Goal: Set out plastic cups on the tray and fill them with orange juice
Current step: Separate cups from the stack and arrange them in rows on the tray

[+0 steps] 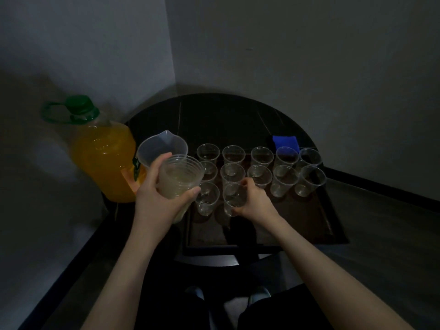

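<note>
Gripping a nested stack of plastic cups (180, 178) at centre left of the frame: left hand (159, 198), thumb and fingers curled round the stack's sides, held above the table edge. Closing round a single clear cup (234, 198) on the tray (319, 225) at centre: right hand (256, 201), fingers wrapped about the cup's right side, the cup upright in the nearest row.

Standing on the same dark tray: thirteen empty clear cups in all, five in the far row, five in the middle, three nearest including the held one, rims close or touching. Resting on a dark round table (214, 115) pushed into a corner of grey walls (95, 44). Just left of the tray, behind the stack: a translucent measuring jug (164, 145), spout pointing away. Further left, at the table's edge: a large orange juice bottle (102, 158) with a green cap and green carry handle, nearly full. At the far right of the tray, behind the cups: a blue sponge (285, 142). Dim light throughout; grey floor (381, 222) with dark skirting to the right.
</note>
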